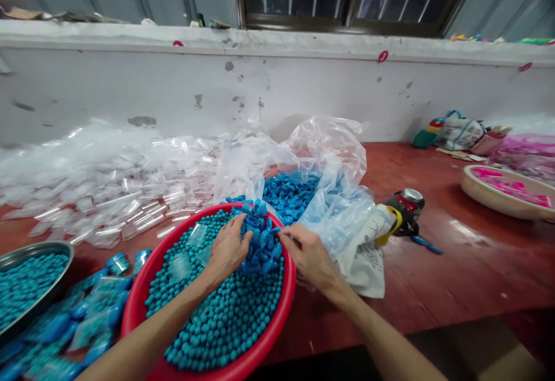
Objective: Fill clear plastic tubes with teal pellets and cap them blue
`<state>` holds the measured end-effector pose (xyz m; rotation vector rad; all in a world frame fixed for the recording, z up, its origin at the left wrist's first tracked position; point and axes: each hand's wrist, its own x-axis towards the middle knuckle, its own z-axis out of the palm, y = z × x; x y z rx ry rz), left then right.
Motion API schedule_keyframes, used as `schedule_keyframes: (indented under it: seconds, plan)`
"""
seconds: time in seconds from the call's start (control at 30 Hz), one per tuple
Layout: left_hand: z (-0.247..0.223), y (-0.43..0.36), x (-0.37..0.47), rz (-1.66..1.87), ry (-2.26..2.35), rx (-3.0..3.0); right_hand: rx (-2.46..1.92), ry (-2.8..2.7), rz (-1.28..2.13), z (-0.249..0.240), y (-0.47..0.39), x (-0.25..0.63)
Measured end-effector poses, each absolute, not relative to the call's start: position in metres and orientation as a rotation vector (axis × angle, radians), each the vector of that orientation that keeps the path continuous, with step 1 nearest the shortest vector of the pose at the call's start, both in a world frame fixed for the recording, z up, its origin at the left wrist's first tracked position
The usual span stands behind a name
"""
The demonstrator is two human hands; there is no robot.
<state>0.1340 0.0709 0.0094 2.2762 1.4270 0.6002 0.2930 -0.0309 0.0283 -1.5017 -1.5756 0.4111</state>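
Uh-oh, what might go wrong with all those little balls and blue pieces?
The red basin seems close to the front edge of the table, so a bump might send the teal balls rolling. The blue plastic pieces are heaped right on the balls, so some might slide down and get mixed in. The left hand is at that heap and might knock pieces loose.
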Motion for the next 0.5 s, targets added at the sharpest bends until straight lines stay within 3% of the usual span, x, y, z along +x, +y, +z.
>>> schedule_keyframes:
  seconds: [0.2, 0.37, 0.5]
  plan:
    - [0.01, 0.046, 0.098, 0.811, 1.407, 2.322, -1.884, -1.535, 0.568, -0.048, -0.113, 0.284]
    - [0.001, 0.028, 0.063, 0.995, 1.448, 2.191, -2.193, -1.575, 0.425, -0.089, -0.09, 0.259]
    - [-0.007, 0.016, 0.047, 1.072, 1.468, 2.191, -2.141, -1.555, 0.343, -0.094, -0.068, 0.25]
